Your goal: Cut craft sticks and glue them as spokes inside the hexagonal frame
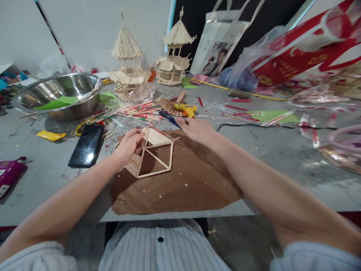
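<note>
A hexagonal frame of thin wooden sticks (155, 172) lies on a brown paper sheet (183, 195). Some of its triangular sections are filled with rows of sticks; others are open. My left hand (131, 143) pinches the frame at its upper left side, and the fingertips partly cover it. Just beyond the frame's upper right, my right hand (196, 130) is closed on a dark blue tool (169, 118), whose kind I cannot make out. Close behind that tool lie a yellow-handled tool (188, 110) and a brown pleated fan shape (169, 107).
Two stick pagoda models (126, 49) stand at the back. A steel basin (81, 101) and black phone (87, 146) are on the left, with a purple device (10, 175). Loose sticks (138, 113) litter the middle. Red bags (304, 49) and a black cable (254, 127) lie right.
</note>
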The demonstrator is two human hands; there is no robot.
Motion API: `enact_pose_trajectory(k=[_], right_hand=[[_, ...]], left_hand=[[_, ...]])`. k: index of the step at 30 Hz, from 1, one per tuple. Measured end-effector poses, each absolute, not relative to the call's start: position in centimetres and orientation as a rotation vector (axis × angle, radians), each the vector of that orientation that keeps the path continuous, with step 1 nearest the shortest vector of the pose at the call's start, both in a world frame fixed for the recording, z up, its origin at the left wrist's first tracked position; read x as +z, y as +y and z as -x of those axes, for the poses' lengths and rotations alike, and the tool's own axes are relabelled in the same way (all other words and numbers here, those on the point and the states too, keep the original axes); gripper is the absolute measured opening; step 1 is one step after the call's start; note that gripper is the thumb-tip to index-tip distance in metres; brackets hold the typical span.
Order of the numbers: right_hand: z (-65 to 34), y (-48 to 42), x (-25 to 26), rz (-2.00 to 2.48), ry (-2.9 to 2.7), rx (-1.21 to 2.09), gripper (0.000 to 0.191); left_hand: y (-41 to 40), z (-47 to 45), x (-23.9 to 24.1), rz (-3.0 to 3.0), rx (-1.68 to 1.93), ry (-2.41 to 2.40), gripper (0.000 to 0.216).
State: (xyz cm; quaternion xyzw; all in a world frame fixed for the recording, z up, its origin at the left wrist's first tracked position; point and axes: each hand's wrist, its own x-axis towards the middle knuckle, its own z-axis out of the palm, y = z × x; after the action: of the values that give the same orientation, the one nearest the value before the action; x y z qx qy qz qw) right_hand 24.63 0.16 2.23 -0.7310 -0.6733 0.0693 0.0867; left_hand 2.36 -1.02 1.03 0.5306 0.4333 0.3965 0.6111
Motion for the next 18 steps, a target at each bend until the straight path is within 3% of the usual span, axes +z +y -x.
enact_pose_trajectory(k=[10, 18], right_hand=[[-27.1, -2.0, -2.0, 2.388, -1.918, -0.180, 0.074], [-27.2, -2.0, -2.9, 2.330, -1.996, -0.275, 0.075]], left_hand=[[-1.3, -1.9, 1.0, -1.852, 0.500, 1.096, 0.024], [-3.1, -3.2, 1.7, -2.032, 0.213, 1.174, 0.015]])
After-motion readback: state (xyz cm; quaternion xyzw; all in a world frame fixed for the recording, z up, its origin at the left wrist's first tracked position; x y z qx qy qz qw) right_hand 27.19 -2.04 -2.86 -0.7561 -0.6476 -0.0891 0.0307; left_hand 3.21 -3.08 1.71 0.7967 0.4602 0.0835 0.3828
